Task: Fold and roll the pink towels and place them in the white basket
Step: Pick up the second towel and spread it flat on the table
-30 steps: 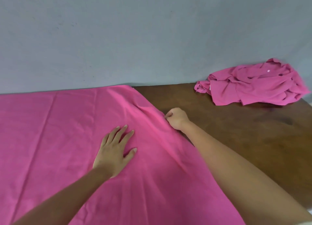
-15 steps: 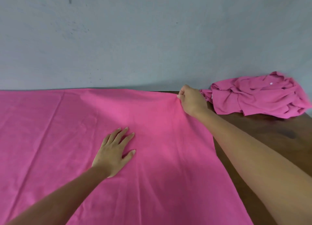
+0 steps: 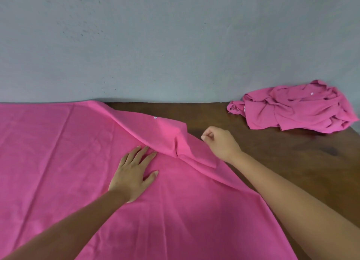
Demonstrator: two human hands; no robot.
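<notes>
On the pink towel (image 3: 58,162) the left hand (image 3: 134,174) lies flat; the right hand (image 3: 220,142) curls beside it.

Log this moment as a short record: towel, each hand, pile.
towel: spread on table, far right corner flopped back over it
left hand: pressed flat on towel beside that corner
right hand: curled, nothing visibly held, just right of the corner
pile: crumpled pink towels, table's far right

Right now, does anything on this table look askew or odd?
The spread towel has its far right corner folded back and rumpled, not flat, by the right hand. A crumpled towel sits far right.
</notes>
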